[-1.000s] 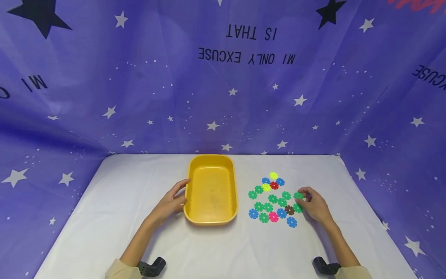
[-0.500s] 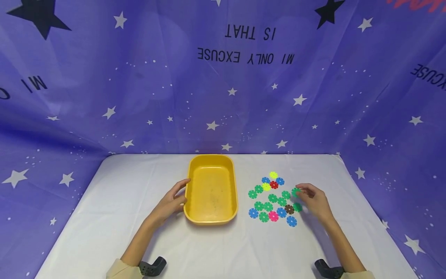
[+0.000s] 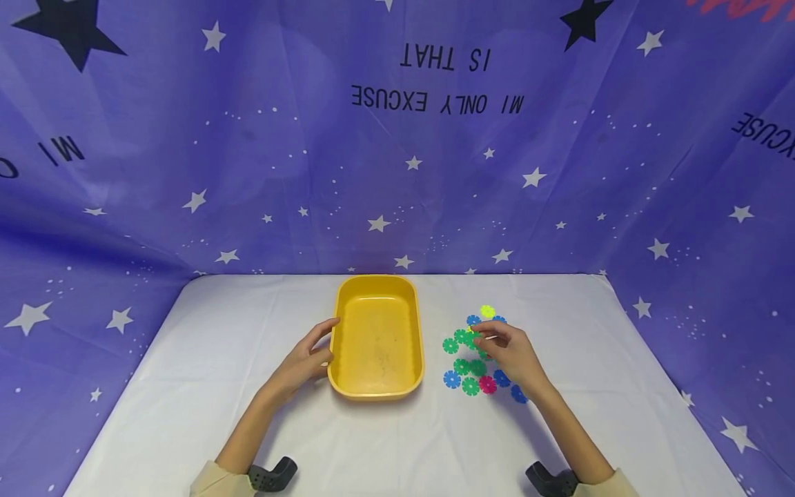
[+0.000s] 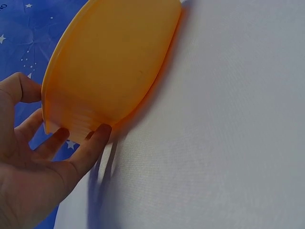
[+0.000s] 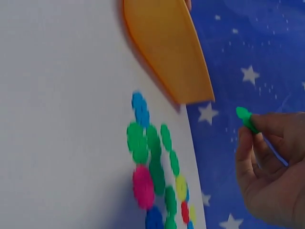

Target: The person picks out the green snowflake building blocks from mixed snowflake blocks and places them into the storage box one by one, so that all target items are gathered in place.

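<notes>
A yellow plastic tray [image 3: 376,352] lies on the white cloth. My left hand [image 3: 304,359] holds its left side, index finger hooked over the rim and thumb at the outer wall; in the left wrist view several fingers [image 4: 93,148] lie against that wall. Between thumb and index finger, my right hand [image 5: 276,167] pinches a green notched building disc [image 5: 244,114]. It hangs raised over a flat group of similar discs, among them green [image 3: 470,386], blue [image 3: 452,379], pink [image 3: 487,384] and yellow [image 3: 487,312] ones. Some discs lie hidden under my right hand.
The white cloth [image 3: 397,449] covers the table, with purple star-printed fabric [image 3: 397,172] rising at its back and sides. A dark curved strap piece [image 3: 273,475] sits at my left wrist, and a matching one [image 3: 549,478] at my right.
My right hand has lifted the green disc from the right edge of the group and carried it left, toward the tray. My left hand and the tray have stayed put.
</notes>
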### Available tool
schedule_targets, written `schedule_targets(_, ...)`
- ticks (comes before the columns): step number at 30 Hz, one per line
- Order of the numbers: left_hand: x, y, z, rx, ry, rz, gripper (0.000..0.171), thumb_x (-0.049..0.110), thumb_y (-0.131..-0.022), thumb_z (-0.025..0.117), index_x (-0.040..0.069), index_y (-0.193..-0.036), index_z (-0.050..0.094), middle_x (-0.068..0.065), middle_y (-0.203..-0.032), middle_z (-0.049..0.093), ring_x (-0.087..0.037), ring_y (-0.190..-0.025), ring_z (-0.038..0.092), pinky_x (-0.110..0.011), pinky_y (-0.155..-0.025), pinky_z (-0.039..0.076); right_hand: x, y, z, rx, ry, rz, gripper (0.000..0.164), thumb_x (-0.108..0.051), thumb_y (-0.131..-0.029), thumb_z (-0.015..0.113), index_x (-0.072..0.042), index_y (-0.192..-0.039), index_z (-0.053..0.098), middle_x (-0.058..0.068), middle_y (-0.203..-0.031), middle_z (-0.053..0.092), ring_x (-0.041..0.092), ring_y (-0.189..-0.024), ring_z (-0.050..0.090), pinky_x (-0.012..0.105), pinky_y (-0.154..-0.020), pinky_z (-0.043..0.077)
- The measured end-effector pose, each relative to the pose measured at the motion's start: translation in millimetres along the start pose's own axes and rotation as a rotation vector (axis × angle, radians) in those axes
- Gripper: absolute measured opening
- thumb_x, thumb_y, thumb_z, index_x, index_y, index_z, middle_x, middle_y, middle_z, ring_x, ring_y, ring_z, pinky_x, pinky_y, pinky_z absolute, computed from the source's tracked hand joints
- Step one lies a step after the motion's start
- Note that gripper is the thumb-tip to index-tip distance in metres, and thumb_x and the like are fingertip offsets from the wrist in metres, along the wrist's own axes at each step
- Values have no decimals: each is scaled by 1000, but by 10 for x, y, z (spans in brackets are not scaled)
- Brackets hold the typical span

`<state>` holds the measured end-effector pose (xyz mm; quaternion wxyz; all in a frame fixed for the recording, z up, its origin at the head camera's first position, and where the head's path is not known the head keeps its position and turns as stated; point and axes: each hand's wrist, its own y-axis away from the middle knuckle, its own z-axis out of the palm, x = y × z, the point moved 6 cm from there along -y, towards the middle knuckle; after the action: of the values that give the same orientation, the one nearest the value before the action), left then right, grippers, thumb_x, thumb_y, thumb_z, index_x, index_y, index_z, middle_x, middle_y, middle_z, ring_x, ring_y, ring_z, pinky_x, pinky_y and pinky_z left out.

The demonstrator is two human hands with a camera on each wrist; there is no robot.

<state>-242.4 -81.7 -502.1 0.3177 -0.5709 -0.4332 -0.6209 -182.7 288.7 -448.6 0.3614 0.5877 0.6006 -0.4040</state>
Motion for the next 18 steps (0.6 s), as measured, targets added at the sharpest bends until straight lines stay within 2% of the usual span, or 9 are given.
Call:
schedule_targets(6,1,5,-7,-4,4,4,70,3,-89,52,13,-155,31,-18,-162,18,-43,-127,50,-43,-90,55,-213,-39,375,-64,-59,-5,22,-13,-92,70,-8,-113,72,10,-102,67,46,-91,64,47,-73,59)
schedule_targets(9,2,7,-8,-11,16,10,71,2,-89,52,13,-156,31,-18,-162,17,-42,-126,51,-43,-90,55,-298,-69,571,-88,-84,7,20,-13,-91,71,-9,-111,73,7,-99,67,47,-88,63,52,-70,58)
schedule_targets(12,-9,3,-8,-11,18,9,71,2,-89,52,13,-156,31,-18,-162,17,-43,-126,50,-43,-90,55,-358,-99,759,-105,-101,2,20,-13,-91,72,-7,-110,74,7,-96,68,43,-81,63,52,-66,58)
schedule_targets(13,-12,4,-7,-11,15,6,70,2,-89,53,13,-156,31,-18,-162,17,-43,-126,50,-43,-90,55,-421,-94,811,-115,-105,2,20,-11,-91,71,-5,-110,73,10,-96,68,39,-78,64,52,-66,58)
schedule_targets(18,-12,14,-6,-7,0,0,69,5,-90,54,16,-155,32,-17,-162,17,-42,-127,50,-43,-91,55,-517,-130,1093,-181,-130,-42,18,-6,-90,70,-2,-107,73,11,-90,71,40,-76,63,44,-61,58)
